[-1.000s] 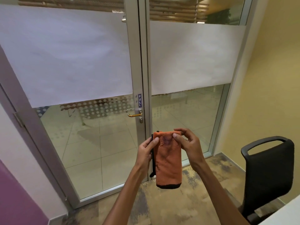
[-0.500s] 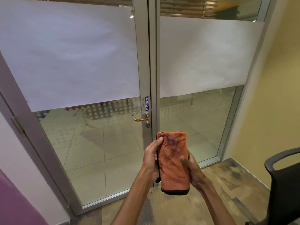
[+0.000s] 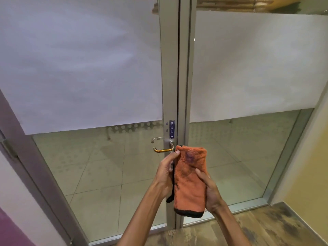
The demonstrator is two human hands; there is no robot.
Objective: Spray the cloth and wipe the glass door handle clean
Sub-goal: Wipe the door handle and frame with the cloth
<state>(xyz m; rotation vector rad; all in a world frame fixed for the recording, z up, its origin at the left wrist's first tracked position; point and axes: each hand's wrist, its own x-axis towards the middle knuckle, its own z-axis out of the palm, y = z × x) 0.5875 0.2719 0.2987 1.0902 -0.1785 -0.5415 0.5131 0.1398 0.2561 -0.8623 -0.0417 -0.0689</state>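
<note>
Glass door (image 3: pixel 99 174) behind; both hands, left hand (image 3: pixel 166 174), right hand (image 3: pixel 208 190), gripping folded cloth (image 3: pixel 189 181), handle (image 3: pixel 162 149) partly hidden.

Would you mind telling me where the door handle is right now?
In the head view, the door handle sits near centre on the left door's frame, just below the PULL sticker and immediately left of the orange cloth's top edge.
</note>
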